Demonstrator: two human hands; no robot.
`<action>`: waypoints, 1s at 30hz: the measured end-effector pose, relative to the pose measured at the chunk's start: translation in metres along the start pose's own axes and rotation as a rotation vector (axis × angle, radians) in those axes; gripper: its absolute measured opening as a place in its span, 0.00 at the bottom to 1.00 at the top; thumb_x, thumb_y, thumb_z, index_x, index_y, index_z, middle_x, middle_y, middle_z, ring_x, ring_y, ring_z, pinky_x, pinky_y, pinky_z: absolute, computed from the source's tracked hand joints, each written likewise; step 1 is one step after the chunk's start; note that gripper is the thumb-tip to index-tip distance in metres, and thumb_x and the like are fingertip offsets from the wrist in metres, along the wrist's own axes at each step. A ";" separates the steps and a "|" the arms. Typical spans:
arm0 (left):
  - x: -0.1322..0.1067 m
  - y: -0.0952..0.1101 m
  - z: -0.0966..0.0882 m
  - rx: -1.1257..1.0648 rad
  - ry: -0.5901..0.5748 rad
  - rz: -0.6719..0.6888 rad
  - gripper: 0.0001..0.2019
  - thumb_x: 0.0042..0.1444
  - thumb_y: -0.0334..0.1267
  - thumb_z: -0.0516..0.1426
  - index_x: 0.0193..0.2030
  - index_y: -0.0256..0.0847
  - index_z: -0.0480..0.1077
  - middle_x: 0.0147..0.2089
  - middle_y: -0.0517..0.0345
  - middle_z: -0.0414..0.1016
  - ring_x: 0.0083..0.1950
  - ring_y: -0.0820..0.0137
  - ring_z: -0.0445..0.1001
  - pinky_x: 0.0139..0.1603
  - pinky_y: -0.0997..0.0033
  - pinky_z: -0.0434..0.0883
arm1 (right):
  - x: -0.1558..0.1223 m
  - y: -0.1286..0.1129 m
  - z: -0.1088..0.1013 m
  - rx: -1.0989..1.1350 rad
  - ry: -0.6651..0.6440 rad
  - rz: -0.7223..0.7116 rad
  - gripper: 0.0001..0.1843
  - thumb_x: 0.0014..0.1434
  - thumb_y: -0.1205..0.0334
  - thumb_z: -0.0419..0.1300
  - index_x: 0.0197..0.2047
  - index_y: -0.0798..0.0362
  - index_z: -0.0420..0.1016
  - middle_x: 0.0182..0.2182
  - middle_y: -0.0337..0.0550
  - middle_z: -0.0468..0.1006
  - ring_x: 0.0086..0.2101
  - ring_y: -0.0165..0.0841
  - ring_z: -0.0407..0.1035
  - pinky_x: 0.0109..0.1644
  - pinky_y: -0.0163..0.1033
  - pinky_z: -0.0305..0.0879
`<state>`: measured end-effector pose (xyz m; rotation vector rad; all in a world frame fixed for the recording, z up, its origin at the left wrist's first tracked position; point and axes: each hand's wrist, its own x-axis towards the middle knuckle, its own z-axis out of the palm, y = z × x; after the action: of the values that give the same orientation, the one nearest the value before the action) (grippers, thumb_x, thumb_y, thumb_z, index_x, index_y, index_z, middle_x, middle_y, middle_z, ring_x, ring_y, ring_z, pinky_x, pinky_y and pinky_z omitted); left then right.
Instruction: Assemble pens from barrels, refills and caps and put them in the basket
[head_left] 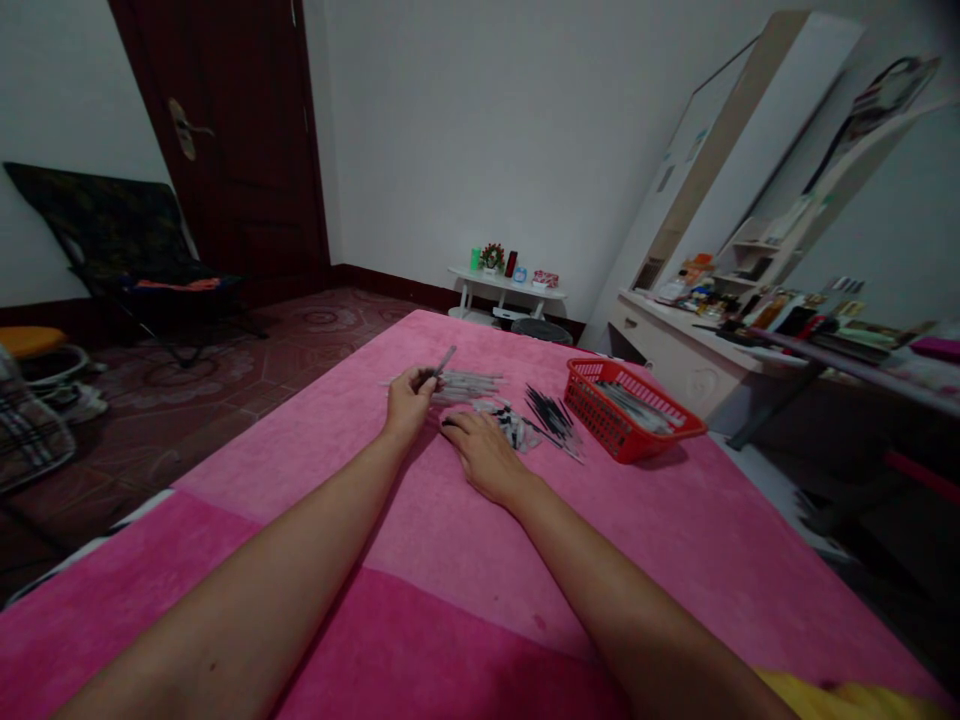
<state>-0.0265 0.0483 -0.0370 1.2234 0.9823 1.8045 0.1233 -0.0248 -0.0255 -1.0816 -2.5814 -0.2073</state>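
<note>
A person's two bare arms reach forward over a worktop (420,560) covered in pink cloth. The left hand (409,398) is closed in a pinch around a slim grey pen barrel (445,360), which tilts up and away from the fingers. Just beyond it lies a loose pile of pale barrels (472,384). The right hand (484,452) rests palm down on the cloth with relaxed fingers, holding nothing. Its fingertips are next to a small heap of black-and-white parts (514,425). To the right of that heap is a fan of thin black refills (553,415), then a red plastic basket (600,412) with a few long pieces inside.

Judging by the piles, the work looks to be at an early stage: little is in the basket and most pieces are still loose. No brand, label or writing can be read.
</note>
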 end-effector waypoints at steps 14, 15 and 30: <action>-0.005 0.005 0.001 0.009 -0.068 -0.015 0.07 0.48 0.36 0.58 0.35 0.36 0.71 0.31 0.55 0.76 0.33 0.70 0.75 0.39 0.66 0.74 | -0.023 0.021 -0.015 -0.109 0.027 0.218 0.07 0.61 0.64 0.57 0.42 0.51 0.75 0.38 0.46 0.75 0.42 0.39 0.66 0.48 0.42 0.57; -0.006 0.005 0.002 0.014 -0.077 -0.013 0.07 0.48 0.35 0.58 0.35 0.36 0.71 0.31 0.55 0.76 0.33 0.70 0.75 0.40 0.66 0.74 | -0.023 0.020 -0.015 -0.107 0.035 0.218 0.07 0.60 0.64 0.57 0.41 0.51 0.76 0.38 0.46 0.75 0.42 0.39 0.66 0.47 0.43 0.57; -0.014 -0.006 0.006 0.342 -0.345 0.148 0.10 0.51 0.32 0.54 0.40 0.38 0.73 0.37 0.53 0.78 0.37 0.65 0.77 0.39 0.66 0.73 | -0.033 0.035 -0.027 0.700 0.549 0.630 0.07 0.53 0.63 0.58 0.34 0.55 0.75 0.30 0.43 0.79 0.31 0.34 0.73 0.38 0.38 0.68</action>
<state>-0.0163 0.0398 -0.0463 1.7910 1.0453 1.4970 0.1766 -0.0293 -0.0117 -1.2482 -1.5351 0.4550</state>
